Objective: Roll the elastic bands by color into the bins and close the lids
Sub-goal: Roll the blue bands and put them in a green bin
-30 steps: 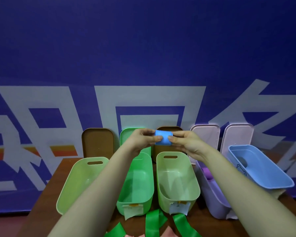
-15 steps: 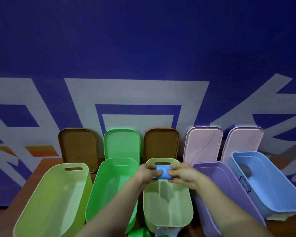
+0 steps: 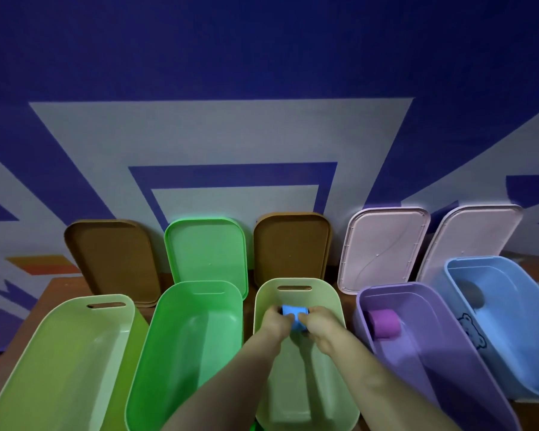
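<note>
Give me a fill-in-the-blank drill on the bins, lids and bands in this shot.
1. The left hand and right hand together pinch a rolled band coloured ____.
2. They hold it over the pale green bin, which is ____ from the left.
3. Inside the purple bin lies one roll coloured ____.
4. Counting the green lid, the lids leaning against the wall number ____.

Missing words: blue; third; purple; five.
</note>
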Available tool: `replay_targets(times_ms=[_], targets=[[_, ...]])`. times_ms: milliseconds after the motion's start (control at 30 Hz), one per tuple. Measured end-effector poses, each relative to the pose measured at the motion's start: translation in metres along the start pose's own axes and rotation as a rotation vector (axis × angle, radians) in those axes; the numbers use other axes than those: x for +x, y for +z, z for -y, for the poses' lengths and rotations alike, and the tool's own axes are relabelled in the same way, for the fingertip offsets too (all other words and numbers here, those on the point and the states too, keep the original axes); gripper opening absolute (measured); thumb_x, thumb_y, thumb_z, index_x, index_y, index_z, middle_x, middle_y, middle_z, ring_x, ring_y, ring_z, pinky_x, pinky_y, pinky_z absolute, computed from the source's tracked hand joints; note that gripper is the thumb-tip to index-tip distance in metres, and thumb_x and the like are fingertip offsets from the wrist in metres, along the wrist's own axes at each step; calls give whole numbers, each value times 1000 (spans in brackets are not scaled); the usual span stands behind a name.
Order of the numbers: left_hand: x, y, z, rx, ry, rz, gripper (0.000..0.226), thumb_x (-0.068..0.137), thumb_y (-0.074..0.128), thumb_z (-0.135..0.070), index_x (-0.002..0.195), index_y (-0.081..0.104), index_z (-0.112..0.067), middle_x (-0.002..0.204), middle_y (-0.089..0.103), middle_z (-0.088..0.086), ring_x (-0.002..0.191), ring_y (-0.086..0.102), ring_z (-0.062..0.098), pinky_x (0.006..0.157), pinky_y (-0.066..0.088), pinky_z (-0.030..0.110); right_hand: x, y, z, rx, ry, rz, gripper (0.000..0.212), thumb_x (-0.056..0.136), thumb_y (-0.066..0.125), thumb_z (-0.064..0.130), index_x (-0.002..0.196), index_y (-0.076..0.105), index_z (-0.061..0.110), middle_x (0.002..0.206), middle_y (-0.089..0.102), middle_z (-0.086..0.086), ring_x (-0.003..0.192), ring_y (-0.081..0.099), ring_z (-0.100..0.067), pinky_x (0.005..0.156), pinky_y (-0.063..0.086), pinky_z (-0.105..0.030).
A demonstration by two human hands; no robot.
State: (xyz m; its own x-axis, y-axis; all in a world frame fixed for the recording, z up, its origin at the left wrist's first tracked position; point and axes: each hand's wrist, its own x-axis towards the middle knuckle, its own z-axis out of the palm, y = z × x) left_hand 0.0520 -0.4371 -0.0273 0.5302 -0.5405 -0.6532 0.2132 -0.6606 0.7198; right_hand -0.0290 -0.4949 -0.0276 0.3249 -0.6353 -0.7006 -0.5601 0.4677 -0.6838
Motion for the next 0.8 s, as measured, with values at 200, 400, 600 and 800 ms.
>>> replay_targets(times_ms=[200, 400, 600, 800], targets=[[11, 9, 4, 8, -49, -1, 37, 95, 49, 0, 131, 47, 6, 133, 53, 21, 124, 51, 35, 107, 38, 41, 9, 5, 0, -8, 26, -35, 17, 92, 47, -4, 98, 58, 9, 97, 60, -14, 80, 56, -24, 54, 41, -24], [15, 9, 5, -4, -68, -2, 38, 96, 48, -2, 133, 46, 1, 133, 54, 19, 123, 52, 34, 107, 39, 42, 12, 10, -1, -18, 22, -42, 30, 94, 45, 1, 121, 57, 3, 114, 63, -14, 96, 58, -26, 74, 47, -28], [15, 8, 6, -18, -65, -31, 38, 96, 50, -5, 133, 46, 1, 133, 54, 19, 122, 53, 34, 104, 41, 41, 9, 12, -2, 46, -4, -59, 28, 95, 48, 1, 120, 60, 2, 116, 64, -16, 95, 58, -24, 82, 47, -30], [15, 7, 6, -55, -58, -39, 37, 95, 51, -3, 130, 48, 4, 131, 56, 20, 120, 53, 35, 103, 42, 40, 2, 7, 2, 148, 5, -83, 18, 91, 51, -4, 103, 64, -1, 97, 65, -17, 70, 56, -21, 58, 44, -25]])
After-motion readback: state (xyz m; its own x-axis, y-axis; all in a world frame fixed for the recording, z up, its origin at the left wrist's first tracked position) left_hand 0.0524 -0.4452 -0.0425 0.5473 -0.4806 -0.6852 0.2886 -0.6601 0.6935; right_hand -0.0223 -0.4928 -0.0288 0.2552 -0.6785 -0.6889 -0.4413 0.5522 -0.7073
